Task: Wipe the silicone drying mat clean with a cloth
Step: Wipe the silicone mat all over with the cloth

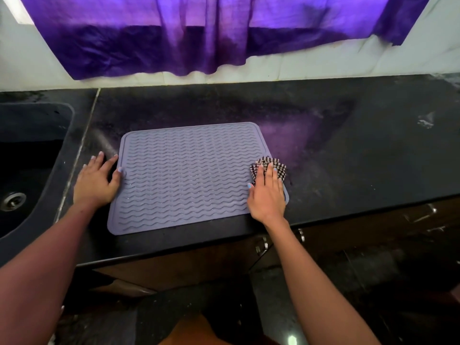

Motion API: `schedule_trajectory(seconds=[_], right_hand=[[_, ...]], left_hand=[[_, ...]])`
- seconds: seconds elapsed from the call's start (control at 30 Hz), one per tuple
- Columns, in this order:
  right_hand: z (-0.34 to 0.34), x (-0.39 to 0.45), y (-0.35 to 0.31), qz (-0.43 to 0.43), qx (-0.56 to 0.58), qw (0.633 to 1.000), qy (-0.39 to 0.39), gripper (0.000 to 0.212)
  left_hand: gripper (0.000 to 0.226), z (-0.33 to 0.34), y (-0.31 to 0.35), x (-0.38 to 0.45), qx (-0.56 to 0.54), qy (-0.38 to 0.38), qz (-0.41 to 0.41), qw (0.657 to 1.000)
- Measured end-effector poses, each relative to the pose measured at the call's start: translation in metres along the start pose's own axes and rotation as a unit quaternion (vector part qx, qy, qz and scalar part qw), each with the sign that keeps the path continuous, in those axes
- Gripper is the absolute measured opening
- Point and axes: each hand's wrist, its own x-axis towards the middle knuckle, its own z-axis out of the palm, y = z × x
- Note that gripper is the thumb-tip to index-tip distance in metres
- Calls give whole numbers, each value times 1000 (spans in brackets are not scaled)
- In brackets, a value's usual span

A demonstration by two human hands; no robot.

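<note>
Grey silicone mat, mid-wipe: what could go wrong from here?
1. The checked cloth already overhangs the grey wavy-ribbed silicone mat's right edge, so a further stroke may smear the black countertop.
2. The left hand pins only the mat's left edge; the mat could slide or buckle.

- We see a black stone tabletop with a dark sink at its left.
- Behind it, a purple curtain glows against a white wall.
- Below us, dark wooden cabinets carry metal handles.
</note>
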Motion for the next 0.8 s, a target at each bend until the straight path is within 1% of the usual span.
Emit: schedule_trajectory(seconds=[0.1, 0.13, 0.17, 0.2, 0.23, 0.27, 0.3, 0.33, 0.37, 0.43, 0.47, 0.53, 0.6, 0.63, 0.73, 0.8], right_hand=[[-5, 2, 6, -34, 22, 999, -10, 59], [-9, 3, 10, -43, 59, 997, -16, 56], [-15, 5, 15, -41, 126, 991, -23, 53], [-24, 9, 21, -18, 226, 973, -36, 49], [-34, 12, 25, 23, 346, 937, -47, 45], [-43, 16, 28, 65, 450, 889, -45, 41], [-50, 19, 30, 100, 505, 857, -28, 39], [-55, 21, 29, 119, 510, 852, -6, 38], [-57, 21, 26, 118, 468, 875, 18, 39], [-53, 12, 16, 76, 327, 940, 53, 44], [-45, 6, 13, 44, 259, 963, 57, 46], [-23, -7, 9, -5, 135, 990, 47, 52], [-1, -13, 12, -36, 28, 998, 47, 56], [3, -12, 15, -45, 1, 998, 44, 56], [2, -4, 22, -56, 7, 998, 15, 55], [0, -3, 23, -68, 29, 997, 18, 54]], left_hand=[[79, -2, 0, -1, 1, -1, -2, 1000], [80, -1, 1, -1, 0, -2, -1, 1000], [81, -2, 1, 0, -1, -3, -1, 1000], [82, -3, 1, 0, -2, -4, -2, 1000], [82, -3, 2, 0, -3, -5, -3, 1000], [83, -4, 2, 0, -3, -6, -2, 1000], [83, -3, 2, -1, -2, -7, -2, 1000], [84, -3, 2, -1, -1, -7, -2, 1000], [84, -3, 2, -1, -1, -7, -2, 1000], [85, -3, 1, 0, -4, -8, -3, 1000], [85, -3, 0, 0, -5, -9, -3, 1000], [85, -3, 1, -1, -6, -6, -3, 1000], [84, -3, 1, -1, -7, -5, -5, 1000], [83, -3, 1, -2, -7, -4, -4, 1000], [82, -2, 2, -1, -7, -4, -6, 1000], [81, -2, 2, 0, -9, -5, -8, 1000]])
